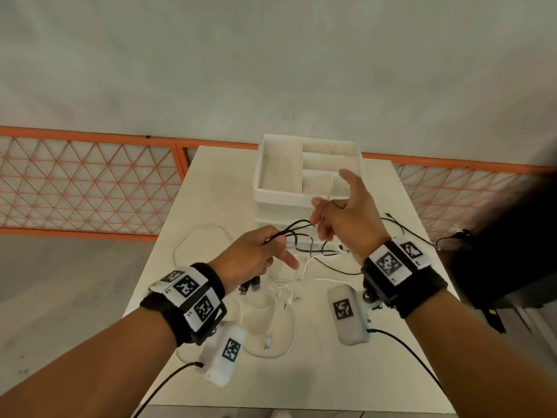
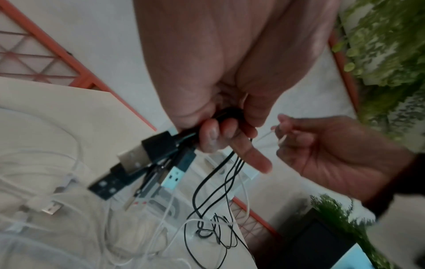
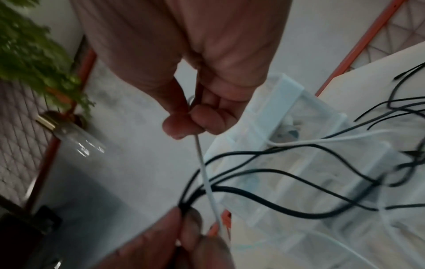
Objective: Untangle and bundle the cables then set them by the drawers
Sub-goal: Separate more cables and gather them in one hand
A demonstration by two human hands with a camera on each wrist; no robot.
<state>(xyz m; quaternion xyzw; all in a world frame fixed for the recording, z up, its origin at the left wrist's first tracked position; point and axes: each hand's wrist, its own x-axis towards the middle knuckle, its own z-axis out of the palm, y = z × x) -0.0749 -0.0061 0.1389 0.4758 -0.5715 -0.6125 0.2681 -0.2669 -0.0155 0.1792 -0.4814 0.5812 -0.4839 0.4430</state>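
Observation:
My left hand point(image 1: 259, 254) grips a bunch of thin black cables point(image 1: 297, 230) above the white table point(image 1: 346, 381); their black USB plugs point(image 2: 147, 160) hang below the fist. My right hand point(image 1: 337, 218) pinches a thin white cable point(image 3: 207, 178) between thumb and curled fingers, just right of the left hand. That white cable crosses the black cables point(image 3: 287, 174). The black strands trail to a tangle point(image 2: 214, 231) on the table. More white cables point(image 1: 280, 300) lie loose under my hands. The white drawer unit point(image 1: 307, 173) stands behind, its top tray open.
White cable loops point(image 1: 202, 245) lie left of the drawers. Black cable ends point(image 1: 401, 224) spread toward the table's right edge. An orange lattice fence point(image 1: 84, 182) runs behind the table. Green plants point(image 2: 386, 45) and a dark object point(image 1: 512, 245) are at the right.

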